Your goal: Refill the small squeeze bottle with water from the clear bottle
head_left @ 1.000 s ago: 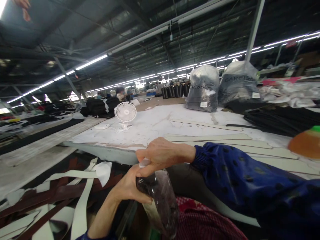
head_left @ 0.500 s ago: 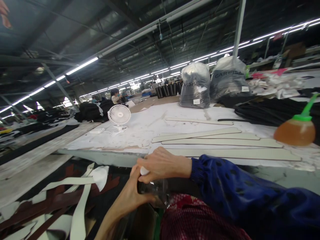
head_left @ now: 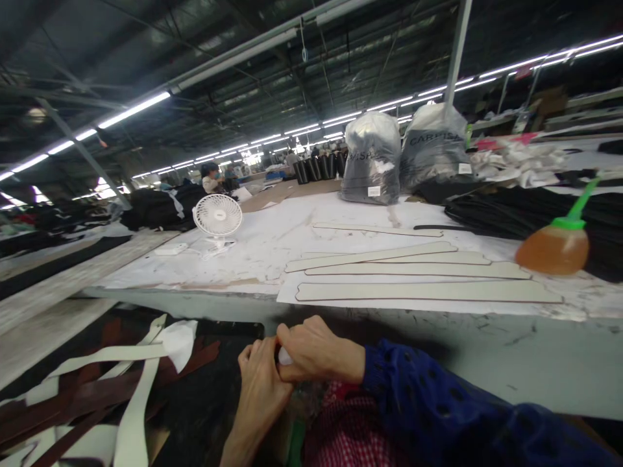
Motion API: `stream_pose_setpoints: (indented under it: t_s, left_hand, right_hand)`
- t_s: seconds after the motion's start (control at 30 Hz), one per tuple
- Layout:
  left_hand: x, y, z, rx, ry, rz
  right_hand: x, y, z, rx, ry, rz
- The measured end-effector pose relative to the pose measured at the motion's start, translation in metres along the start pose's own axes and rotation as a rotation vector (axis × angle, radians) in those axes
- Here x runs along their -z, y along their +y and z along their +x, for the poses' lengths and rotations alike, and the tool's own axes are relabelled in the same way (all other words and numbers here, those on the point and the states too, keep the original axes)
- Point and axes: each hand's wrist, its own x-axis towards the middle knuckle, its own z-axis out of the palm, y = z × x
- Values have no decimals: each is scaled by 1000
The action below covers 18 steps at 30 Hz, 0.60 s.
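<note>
Below the table edge: the left hand (head_left: 260, 389) and right hand (head_left: 316, 353) meet around a white cap (head_left: 284, 356), close under the table (head_left: 487, 350) front; open air to their left.
Near tabletop: long pale strips (head_left: 423, 292) lie flat along the front, low enough to pass over.
Right: an amber squeeze bottle (head_left: 552, 246) with a green spout stands upright, dark stacked fabric (head_left: 516, 211) behind it.
Centre-left: a small white fan (head_left: 217, 217) stands alone on bare white surface.
Far end: two filled bags (head_left: 372, 159) block the back.
Floor, left: loose straps and scraps (head_left: 126, 376) cover the ground.
</note>
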Motion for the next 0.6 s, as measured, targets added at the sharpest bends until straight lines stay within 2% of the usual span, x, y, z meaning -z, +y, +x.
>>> stream_pose_setpoints:
  t_s: [0.1, 0.17, 0.27, 0.37, 0.47, 0.53, 0.6]
  left_hand:
    - [-12, -10, -4, 36, -60, 6]
    - [-21, -17, -7, 60, -72, 27]
    - [-39, -21, -12, 125, -75, 87]
    - [-68, -22, -18, 167, -123, 160]
    - [-101, -26, -21, 265, -196, 130]
    - [-121, -30, -21, 350, -217, 61]
    - [-133, -31, -19, 402, -208, -20]
  right_hand:
    - [-8, 2, -6, -33, -44, 57]
    - [-4, 6, -12, -18, -87, 133]
    - [20, 22, -23, -21, -52, 230]
    - [51, 54, -30, -115, 91, 108]
    - [66, 92, -30, 17, 155, -71]
    - [64, 110, -30, 128, 116, -132]
    - [55, 120, -32, 175, 75, -174]
